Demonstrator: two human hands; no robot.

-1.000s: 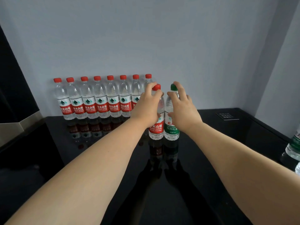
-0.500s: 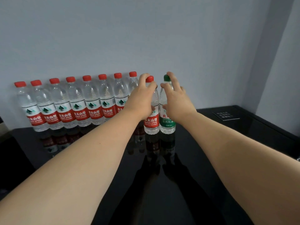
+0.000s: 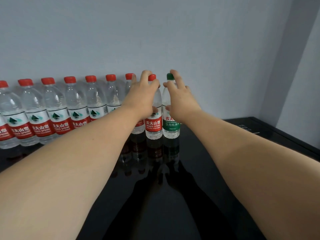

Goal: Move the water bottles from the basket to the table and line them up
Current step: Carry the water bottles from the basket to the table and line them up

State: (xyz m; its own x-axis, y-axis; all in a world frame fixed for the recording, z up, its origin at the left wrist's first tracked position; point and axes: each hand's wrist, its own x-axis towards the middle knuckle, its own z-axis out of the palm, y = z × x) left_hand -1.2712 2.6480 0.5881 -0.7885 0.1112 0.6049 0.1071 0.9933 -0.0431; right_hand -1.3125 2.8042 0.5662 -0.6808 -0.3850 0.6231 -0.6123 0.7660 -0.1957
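Left grip (image 3: 143, 96) closes round the shoulder of the red-capped bottle (image 3: 153, 126); right grip (image 3: 181, 101) wraps loosely, fingers spread, round the green-capped bottle (image 3: 171, 128); both bottles stand upright on the black bench (image 3: 173, 213), side by side between the grips; the row of bottles (image 3: 76, 110) runs leftward from the left grip; half a second earlier the pair stands slightly forward of that row.

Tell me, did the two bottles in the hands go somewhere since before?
Yes. The red-capped bottle in the left grip and the green-capped bottle in the right grip slid away from the person toward the wall, joining the right end of the row of bottles. Nothing was let go; both grips hold their bottles as before. The row stayed on the black table.
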